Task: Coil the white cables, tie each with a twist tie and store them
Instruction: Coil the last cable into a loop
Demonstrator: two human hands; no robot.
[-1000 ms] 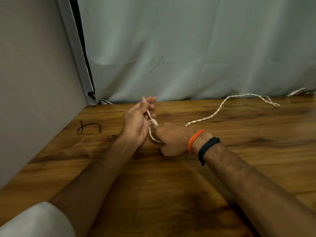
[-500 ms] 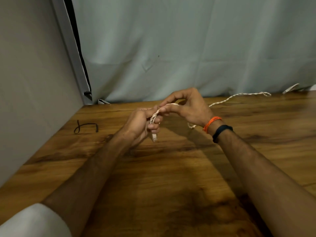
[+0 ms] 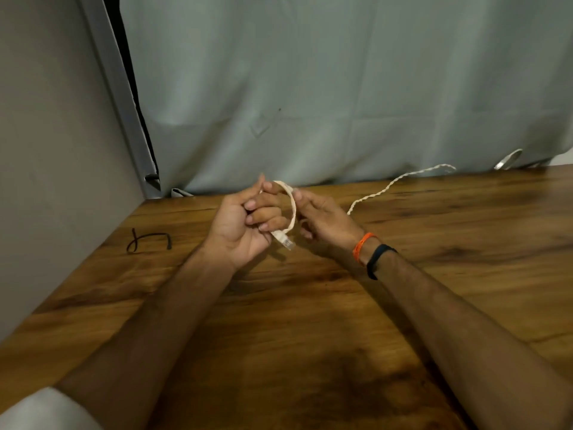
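Just above frame centre, the left hand (image 3: 245,223) curls its fingers around the white cable (image 3: 291,209) near its plug end, while the right hand (image 3: 322,220) pinches the arc of the first loop. The plug points down toward the wooden table (image 3: 310,336); the free length trails toward the upper right. A loosened pinch would likely let the stiff loop spring open.

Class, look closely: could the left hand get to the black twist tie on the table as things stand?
Probably yes: bare table lies between the left hand and the black twist tie. But it holds the white cable.
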